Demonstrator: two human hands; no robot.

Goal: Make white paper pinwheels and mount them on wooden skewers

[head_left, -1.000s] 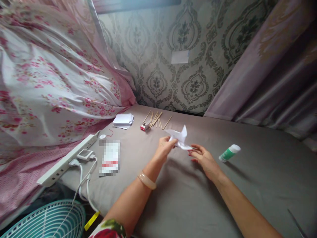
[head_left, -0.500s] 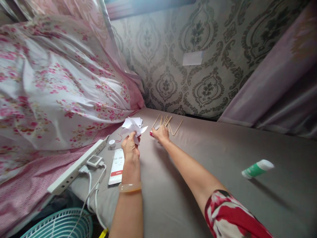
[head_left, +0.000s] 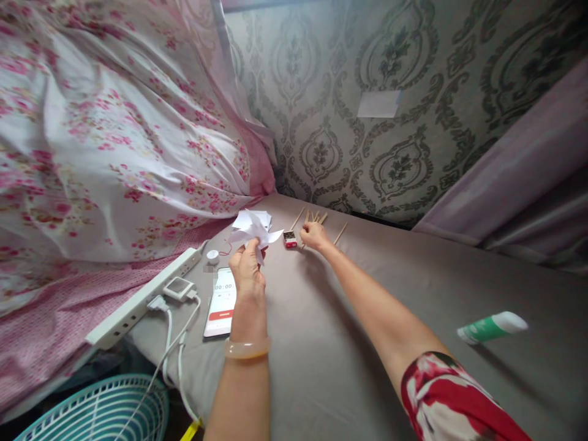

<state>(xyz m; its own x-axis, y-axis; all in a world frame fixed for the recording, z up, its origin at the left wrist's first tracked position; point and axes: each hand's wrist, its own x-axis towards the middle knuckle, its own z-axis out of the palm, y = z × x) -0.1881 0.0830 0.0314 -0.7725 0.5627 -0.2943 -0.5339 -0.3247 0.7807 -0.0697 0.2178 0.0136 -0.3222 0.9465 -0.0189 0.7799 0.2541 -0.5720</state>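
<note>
While the left hand point(head_left: 247, 269) pinches folded paper point(head_left: 255, 230), the right hand point(head_left: 314, 236) bunches over far-side sticks point(head_left: 323, 218) — grip unclear — where a leftward slip could knock the red box point(head_left: 290, 239)

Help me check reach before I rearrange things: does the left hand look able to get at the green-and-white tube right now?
Probably not easily: the left hand holds the folded white paper, and the right forearm stretches between it and the green-and-white tube.
</note>
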